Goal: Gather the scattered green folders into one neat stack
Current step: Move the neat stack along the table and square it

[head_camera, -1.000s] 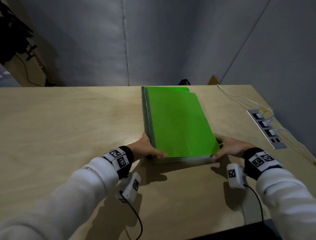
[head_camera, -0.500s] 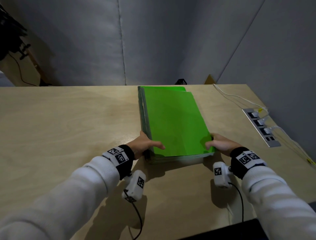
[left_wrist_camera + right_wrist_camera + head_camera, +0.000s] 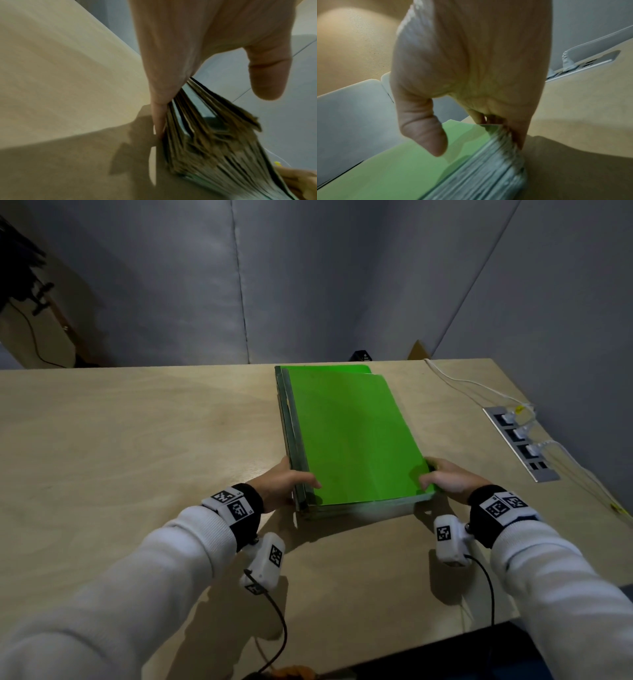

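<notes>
A thick stack of green folders [image 3: 349, 436] lies lengthwise on the wooden table [image 3: 137, 440]. One lower folder sticks out a little at the far end. My left hand [image 3: 284, 484] grips the near left corner, thumb over the top cover and fingers down the side. My right hand [image 3: 445, 477] grips the near right corner the same way. In the left wrist view the stack's layered edges [image 3: 214, 142] fan beside my fingers [image 3: 159, 119]. The right wrist view shows the top cover [image 3: 402, 169] under my thumb [image 3: 426, 135].
A power strip [image 3: 520, 443] with white plugs and cables [image 3: 472, 385] lies along the table's right edge. Grey padded walls close off the back and right. Bare tabletop stretches to the left of the stack and in front of it.
My right hand has shifted inward from the stack's side onto the near right corner, its thumb now on the top cover. The left hand keeps its grip. The stack has barely moved.
</notes>
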### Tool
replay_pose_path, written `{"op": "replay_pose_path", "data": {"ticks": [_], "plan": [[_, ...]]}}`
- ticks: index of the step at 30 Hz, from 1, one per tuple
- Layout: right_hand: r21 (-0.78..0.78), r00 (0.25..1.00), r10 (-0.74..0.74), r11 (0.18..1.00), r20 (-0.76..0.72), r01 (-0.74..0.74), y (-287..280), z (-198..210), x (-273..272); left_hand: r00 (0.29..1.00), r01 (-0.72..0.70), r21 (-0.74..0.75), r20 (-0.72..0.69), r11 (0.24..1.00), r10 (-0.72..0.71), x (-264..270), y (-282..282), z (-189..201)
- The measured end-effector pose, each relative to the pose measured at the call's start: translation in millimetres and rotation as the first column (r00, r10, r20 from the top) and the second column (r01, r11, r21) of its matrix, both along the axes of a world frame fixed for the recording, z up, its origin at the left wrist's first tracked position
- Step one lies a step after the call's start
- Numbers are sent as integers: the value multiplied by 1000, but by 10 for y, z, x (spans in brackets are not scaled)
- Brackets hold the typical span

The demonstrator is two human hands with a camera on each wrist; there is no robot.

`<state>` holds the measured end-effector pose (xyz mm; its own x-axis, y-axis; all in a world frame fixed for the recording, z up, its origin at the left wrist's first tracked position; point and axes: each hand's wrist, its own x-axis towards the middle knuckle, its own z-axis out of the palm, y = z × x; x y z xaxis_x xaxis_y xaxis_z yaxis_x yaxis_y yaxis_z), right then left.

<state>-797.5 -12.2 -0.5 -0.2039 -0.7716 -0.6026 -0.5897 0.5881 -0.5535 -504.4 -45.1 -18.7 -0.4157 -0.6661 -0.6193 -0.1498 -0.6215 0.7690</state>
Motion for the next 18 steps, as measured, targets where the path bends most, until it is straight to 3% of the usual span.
{"op": "replay_pose_path", "data": {"ticks": [7,10,12,18], "plan": [[-118,963,-187,970,195,212,200,-151,-112,995,-4,31,101,1000,1,186,-52,-168],[-152,881,-357,896,311,417,310,-265,-72,999,-19,95,41,995,15,160,39,-188],[-147,821,-429,847,377,510,356,-350,-25,997,-42,45,64,998,39,105,94,-258],[-189,804,-423,825,418,532,339,-306,95,995,-87,52,57,995,84,82,70,-309]]}}
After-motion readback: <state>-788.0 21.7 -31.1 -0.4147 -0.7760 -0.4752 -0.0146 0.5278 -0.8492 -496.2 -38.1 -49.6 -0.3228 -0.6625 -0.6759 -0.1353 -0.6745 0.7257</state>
